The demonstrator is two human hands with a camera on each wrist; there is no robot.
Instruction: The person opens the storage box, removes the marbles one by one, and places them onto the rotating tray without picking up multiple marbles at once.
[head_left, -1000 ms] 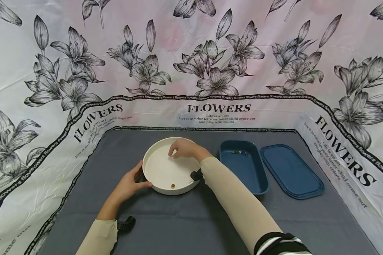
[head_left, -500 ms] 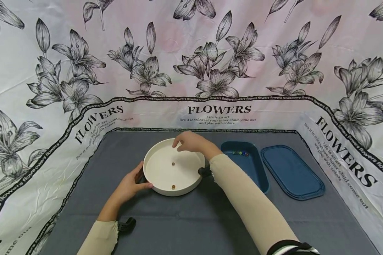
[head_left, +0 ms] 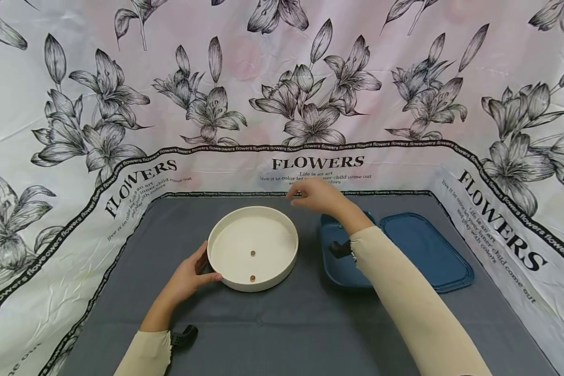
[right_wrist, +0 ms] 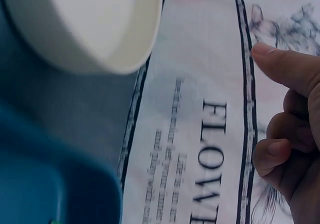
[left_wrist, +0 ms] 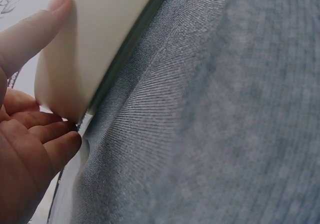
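Observation:
A round, cream-white tray [head_left: 232, 240] sits on the grey cloth. Two small brown marbles [head_left: 253, 253] lie apart on its floor, one behind the other. My left hand [head_left: 187, 278] holds the tray's left side, its thumb and fingers spread along the outer wall; the left wrist view shows the fingertips at the wall's lower edge. Beyond the tray's far right side, my right hand [head_left: 320, 197] is in the air with loosely bent fingers, and nothing shows in it. Its forearm crosses over a blue box [head_left: 331, 271], hiding most of the inside. A green marble [right_wrist: 54, 222] shows there in the right wrist view.
The blue lid [head_left: 427, 245] lies flat right of the box, partly behind the right sleeve. A flower-printed cloth [head_left: 216, 172] rises at the back and sides. Grey cloth [head_left: 272, 334] extends in front of the tray.
My right hand has left the tray and moved right and away, over toward the box. The farther marble has come into view and shifted nearer the front one. My left hand stays on the tray.

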